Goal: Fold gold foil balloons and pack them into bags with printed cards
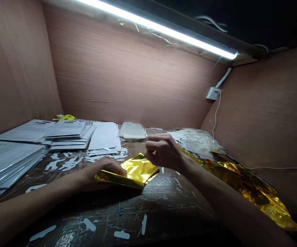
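Observation:
A folded gold foil piece (138,168) is held just above the dark table. My left hand (104,171) grips its left part, the fingers wrapped over the foil. My right hand (162,151) is at the foil's upper right corner with its fingers curled together; whatever they pinch, if anything, is too small to make out. A longer gold foil sheet (243,181) lies to the right, partly behind my right forearm.
Stacks of printed sheets (9,157) stand at the left, beside a white stack (104,137). Clear sleeves (132,130) lie at the back, a plastic bundle (197,140) at back right. White strips (121,235) are scattered over the table (174,212). Walls enclose it.

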Available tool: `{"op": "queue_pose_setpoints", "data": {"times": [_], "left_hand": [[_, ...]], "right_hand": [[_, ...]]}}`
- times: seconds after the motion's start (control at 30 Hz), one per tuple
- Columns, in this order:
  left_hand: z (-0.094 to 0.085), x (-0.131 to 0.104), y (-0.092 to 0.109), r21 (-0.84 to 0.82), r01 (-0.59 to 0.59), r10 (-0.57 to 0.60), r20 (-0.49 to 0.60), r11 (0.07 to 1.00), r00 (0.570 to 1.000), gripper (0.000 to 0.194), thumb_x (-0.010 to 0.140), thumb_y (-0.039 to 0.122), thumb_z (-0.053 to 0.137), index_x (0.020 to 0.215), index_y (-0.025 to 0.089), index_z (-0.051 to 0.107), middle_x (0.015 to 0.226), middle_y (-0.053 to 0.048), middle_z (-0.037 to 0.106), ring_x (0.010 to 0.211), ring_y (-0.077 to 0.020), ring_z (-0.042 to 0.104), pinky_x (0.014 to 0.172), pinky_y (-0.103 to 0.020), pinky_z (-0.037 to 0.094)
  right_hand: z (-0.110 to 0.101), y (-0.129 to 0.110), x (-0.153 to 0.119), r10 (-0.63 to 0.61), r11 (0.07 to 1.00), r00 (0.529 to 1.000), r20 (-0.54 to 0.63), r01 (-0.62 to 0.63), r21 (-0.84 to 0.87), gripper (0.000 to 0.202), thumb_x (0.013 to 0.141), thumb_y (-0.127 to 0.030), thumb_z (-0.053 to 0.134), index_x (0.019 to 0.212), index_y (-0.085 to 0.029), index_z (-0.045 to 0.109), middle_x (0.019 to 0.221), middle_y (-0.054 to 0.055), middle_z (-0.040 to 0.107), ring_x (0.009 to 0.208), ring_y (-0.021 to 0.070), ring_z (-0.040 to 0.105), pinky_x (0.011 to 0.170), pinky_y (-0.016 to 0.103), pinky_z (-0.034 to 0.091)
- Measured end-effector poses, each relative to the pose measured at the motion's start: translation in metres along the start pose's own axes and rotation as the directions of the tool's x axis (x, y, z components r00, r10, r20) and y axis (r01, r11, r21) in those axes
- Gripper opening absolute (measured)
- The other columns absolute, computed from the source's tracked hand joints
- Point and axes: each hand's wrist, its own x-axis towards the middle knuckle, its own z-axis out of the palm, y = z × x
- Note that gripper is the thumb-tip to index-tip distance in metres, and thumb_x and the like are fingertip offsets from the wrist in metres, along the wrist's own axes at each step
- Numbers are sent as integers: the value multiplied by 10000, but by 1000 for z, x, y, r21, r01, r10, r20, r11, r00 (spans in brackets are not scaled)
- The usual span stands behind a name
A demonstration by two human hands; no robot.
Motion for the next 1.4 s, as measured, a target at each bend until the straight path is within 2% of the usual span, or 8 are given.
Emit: {"op": "queue_pose_setpoints", "data": {"times": [0.1, 0.2, 0.37, 0.63, 0.9, 1.13, 1.27, 1.4], "left_hand": [[0, 10, 1, -84, -78, 81, 26, 993, 996, 308, 903, 380, 688, 1150, 197, 709, 1073, -112, 760, 961, -234, 719, 905, -366, 559], [2, 15, -1, -91, -101, 103, 17, 991, 995, 302, 879, 313, 709, 1157, 196, 709, 1067, -114, 766, 956, -234, 728, 896, -357, 559], [4, 15, -4, -92, -74, 77, 30, 993, 997, 298, 851, 292, 729, 1134, 198, 730, 1032, -110, 781, 923, -236, 742, 894, -352, 559], [0, 26, 13, -206, 184, -148, 178, 961, 973, 269, 896, 336, 701, 1117, 198, 766, 1128, -125, 756, 1013, -251, 708, 907, -356, 548], [3, 68, 2, -333, 531, -392, 402, 779, 828, 421, 845, 523, 730, 1100, 188, 739, 1103, -73, 744, 967, -230, 658, 871, -329, 519], [-6, 115, -8, -55, 639, -466, 637, 767, 614, 506, 817, 646, 699, 744, 148, 638, 652, -7, 529, 594, -127, 423, 541, -244, 335], [-5, 135, -8, 59, 654, -501, 696, 755, 515, 506, 774, 652, 723, 694, 167, 602, 630, -9, 516, 561, -133, 399, 515, -257, 331], [0, 149, -10, 125, 669, -520, 736, 733, 433, 516, 713, 670, 755, 688, 168, 634, 643, -22, 563, 572, -141, 430, 524, -258, 355]], "right_hand": [[15, 30, -37, 138, 980, 989, 60, -145, 135, 194, 695, -81, 537, 557, -198, 464, 605, -32, 486, 538, 98, 376, 522, 260, 307], [20, 32, -61, 199, 916, 959, 199, -255, 311, 144, 658, -72, 555, 574, -187, 532, 812, 13, 666, 620, 101, 517, 572, 240, 398], [24, 18, -67, 210, 834, 874, 438, -394, 386, 466, 731, -116, 608, 1146, -265, 759, 1204, 31, 728, 973, 197, 690, 854, 329, 534], [35, 19, -70, 169, 784, 797, 580, -466, 412, 186, 842, -261, 744, 1003, -300, 829, 1098, 5, 784, 984, 188, 718, 931, 308, 505], [38, 21, -72, 169, 791, 785, 596, -468, 394, 139, 861, -302, 752, 973, -299, 835, 1128, 7, 782, 1005, 198, 701, 908, 313, 478], [33, 20, -69, 215, 762, 787, 578, -506, 404, 157, 831, -336, 791, 969, -274, 833, 1058, 8, 789, 933, 181, 705, 836, 271, 479], [31, 19, -67, 427, 771, 698, 576, -613, 172, 334, 701, -546, 867, 827, -237, 841, 931, 57, 765, 863, 205, 677, 742, 287, 464], [30, 20, -67, 511, 714, 577, 637, -698, 60, 514, 639, -668, 850, 950, -259, 844, 936, 70, 752, 821, 213, 653, 684, 296, 454]]}}
